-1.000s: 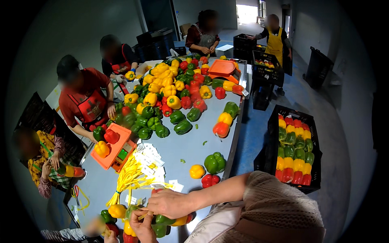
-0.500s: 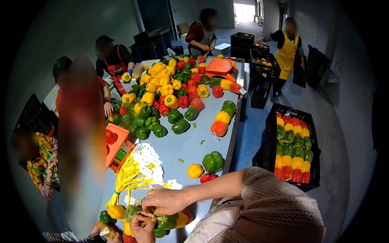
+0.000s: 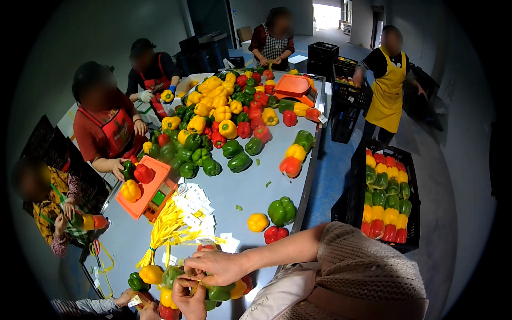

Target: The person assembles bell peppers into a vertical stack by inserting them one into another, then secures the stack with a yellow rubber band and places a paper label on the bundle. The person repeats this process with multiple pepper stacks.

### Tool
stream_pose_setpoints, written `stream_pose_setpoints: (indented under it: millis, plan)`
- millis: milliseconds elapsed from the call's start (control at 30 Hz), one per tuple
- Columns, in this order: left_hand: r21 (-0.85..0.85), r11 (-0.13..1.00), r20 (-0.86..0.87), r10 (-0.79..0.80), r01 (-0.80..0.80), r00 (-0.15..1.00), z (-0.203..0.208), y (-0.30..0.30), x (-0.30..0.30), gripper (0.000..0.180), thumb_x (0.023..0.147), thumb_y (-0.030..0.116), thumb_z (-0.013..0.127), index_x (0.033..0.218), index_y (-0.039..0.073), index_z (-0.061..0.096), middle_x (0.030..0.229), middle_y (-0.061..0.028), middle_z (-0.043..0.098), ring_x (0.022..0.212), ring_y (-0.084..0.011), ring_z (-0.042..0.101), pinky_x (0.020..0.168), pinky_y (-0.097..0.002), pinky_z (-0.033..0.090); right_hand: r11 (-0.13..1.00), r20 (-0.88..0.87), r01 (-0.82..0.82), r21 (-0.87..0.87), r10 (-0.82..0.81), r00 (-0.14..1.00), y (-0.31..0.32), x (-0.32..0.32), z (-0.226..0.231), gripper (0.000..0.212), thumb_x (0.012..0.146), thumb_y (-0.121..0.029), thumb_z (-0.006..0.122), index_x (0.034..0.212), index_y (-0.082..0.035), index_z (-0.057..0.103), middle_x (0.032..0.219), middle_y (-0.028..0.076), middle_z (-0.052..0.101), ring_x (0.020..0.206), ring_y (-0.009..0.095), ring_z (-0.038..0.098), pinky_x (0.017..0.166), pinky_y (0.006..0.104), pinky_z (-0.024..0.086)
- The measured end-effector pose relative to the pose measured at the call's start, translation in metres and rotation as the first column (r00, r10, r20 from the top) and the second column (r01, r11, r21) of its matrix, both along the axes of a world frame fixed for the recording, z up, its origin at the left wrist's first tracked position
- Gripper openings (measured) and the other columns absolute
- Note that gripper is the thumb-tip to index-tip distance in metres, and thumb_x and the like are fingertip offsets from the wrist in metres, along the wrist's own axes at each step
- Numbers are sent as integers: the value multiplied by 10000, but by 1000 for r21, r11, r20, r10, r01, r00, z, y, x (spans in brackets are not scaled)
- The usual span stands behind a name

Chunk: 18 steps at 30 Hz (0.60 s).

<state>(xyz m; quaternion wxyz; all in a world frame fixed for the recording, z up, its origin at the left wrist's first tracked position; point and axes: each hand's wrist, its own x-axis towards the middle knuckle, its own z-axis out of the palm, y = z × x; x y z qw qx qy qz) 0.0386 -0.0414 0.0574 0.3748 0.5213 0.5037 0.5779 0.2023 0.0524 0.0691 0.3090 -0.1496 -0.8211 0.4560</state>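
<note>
At the bottom middle, my right hand point(image 3: 216, 266) and my left hand point(image 3: 190, 298) are pinched close together on a thin yellow tie point(image 3: 199, 281) at the end of a clear bag. The bagged bell peppers point(image 3: 220, 293), green, yellow and red in a row, lie under and beside my hands. My fingers partly hide the tie. Just left of them is another row of peppers point(image 3: 167, 295), green, yellow and red. A bundle of yellow ties point(image 3: 169, 230) with white tags point(image 3: 194, 205) lies beyond my hands.
Loose peppers point(image 3: 216, 114) are heaped on the table point(image 3: 229, 194). An orange scale point(image 3: 143, 184) stands left, another point(image 3: 293, 88) far right. A black crate point(image 3: 386, 197) of packed peppers is at right. Several co-workers stand around; a co-worker's hands point(image 3: 137, 304) are at lower left.
The blurred red shape at left is gone, showing a co-worker in a red apron at the scale, where a yellow pepper now shows. The yellow-aproned person has shifted. My hands stay nearly in place.
</note>
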Motion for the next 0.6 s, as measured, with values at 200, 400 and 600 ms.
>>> stream_pose_setpoints:
  millis: [200, 400, 600]
  plan:
    - [149, 985, -209, 117, -87, 971, 9, -5, 19, 175, 796, -139, 550, 829, 13, 471, 941, -74, 556, 840, -142, 522, 825, -273, 451, 986, -35, -54, -155, 49, 998, 1, 4, 0, 236, 825, 4, 596, 1042, -33, 507, 875, 82, 572, 801, 174, 596, 680, 301, 476]
    - [286, 957, -393, 162, -48, 905, 16, -3, 23, 146, 737, -84, 581, 808, 10, 494, 894, -120, 562, 826, -239, 544, 796, -319, 457, 895, 11, -259, -362, 282, 959, 31, 9, 6, 275, 850, -20, 611, 1100, -15, 497, 871, 60, 610, 793, 117, 606, 686, 271, 492]
    - [323, 940, -419, 245, -108, 874, 13, -7, 14, 144, 742, -98, 596, 775, 13, 511, 867, -118, 584, 816, -242, 559, 782, -322, 463, 816, -64, -356, -455, 369, 927, 36, -3, -2, 297, 840, 8, 605, 1115, -13, 495, 898, 68, 629, 822, 107, 594, 715, 254, 489]
